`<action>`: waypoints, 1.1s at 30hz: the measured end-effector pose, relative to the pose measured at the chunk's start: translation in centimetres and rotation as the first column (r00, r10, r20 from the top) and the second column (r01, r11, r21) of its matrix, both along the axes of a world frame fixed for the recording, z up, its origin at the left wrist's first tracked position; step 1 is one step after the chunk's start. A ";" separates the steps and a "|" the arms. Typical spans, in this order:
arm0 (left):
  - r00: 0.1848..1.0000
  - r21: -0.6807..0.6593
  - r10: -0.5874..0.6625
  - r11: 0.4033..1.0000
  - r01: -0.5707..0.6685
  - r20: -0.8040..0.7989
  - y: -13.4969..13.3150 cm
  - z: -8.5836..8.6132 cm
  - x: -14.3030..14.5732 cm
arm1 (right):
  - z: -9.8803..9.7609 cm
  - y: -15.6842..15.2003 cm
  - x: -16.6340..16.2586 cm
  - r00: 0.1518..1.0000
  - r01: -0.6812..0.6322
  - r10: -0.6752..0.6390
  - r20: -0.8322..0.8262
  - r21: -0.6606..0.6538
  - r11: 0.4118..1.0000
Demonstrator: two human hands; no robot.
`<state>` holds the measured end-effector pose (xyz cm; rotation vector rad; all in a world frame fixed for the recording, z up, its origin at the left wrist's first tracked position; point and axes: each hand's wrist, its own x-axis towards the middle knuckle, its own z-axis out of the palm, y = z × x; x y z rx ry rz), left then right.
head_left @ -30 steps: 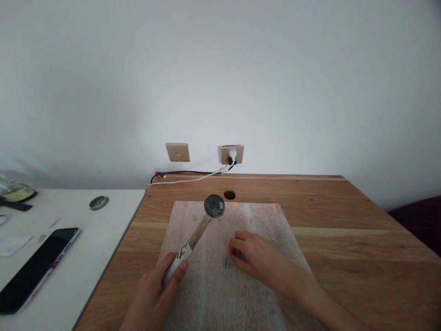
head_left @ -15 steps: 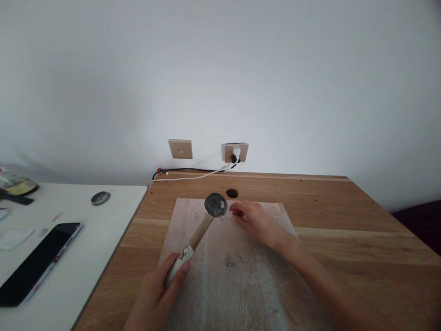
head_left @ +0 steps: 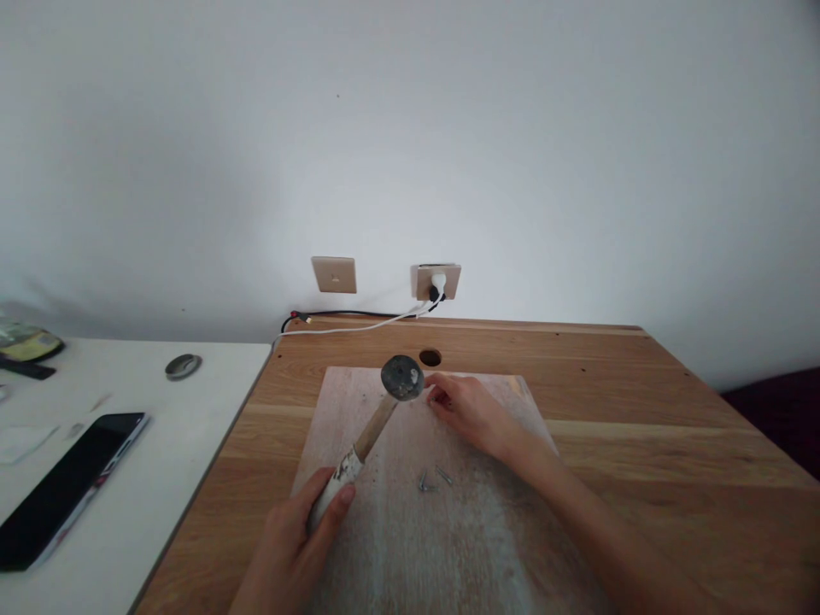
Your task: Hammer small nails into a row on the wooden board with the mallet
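Note:
My left hand [head_left: 306, 538] is wrapped around the pale grip of a mallet [head_left: 374, 430]. Its round dark head [head_left: 402, 377] is raised, hiding part of the board behind it. Close to the right side of that head, my right hand [head_left: 471, 414] is over the far part of a worn wooden board [head_left: 384, 547], thumb and fingers bent together. Whatever they pinch, if anything, is too small and hidden to name. Between my arms, a few small metal nails or screws [head_left: 425, 484] lie loose on the board.
The board rests on a wooden table [head_left: 641, 461] with a round cable hole [head_left: 430, 357]. Left of it, a white table [head_left: 147, 478] holds a phone [head_left: 67, 491], a roll of tape [head_left: 183, 366] and a bottle [head_left: 29, 342]. Cables run from the wall socket [head_left: 438, 282] along the table's back.
My right hand has shifted very slightly left, nearer the mallet head, with its fingers a little more curled. The mallet stays almost still in my left hand. The view has shifted slightly.

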<state>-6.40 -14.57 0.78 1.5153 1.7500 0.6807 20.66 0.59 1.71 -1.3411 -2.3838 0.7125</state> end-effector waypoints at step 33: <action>0.999 -0.002 -0.047 0.999 0.047 -0.024 1.4 1.0 2.2 | -1.8 -8.5 4.2 0.815 -0.578 0.407 0.411 0.549 0.604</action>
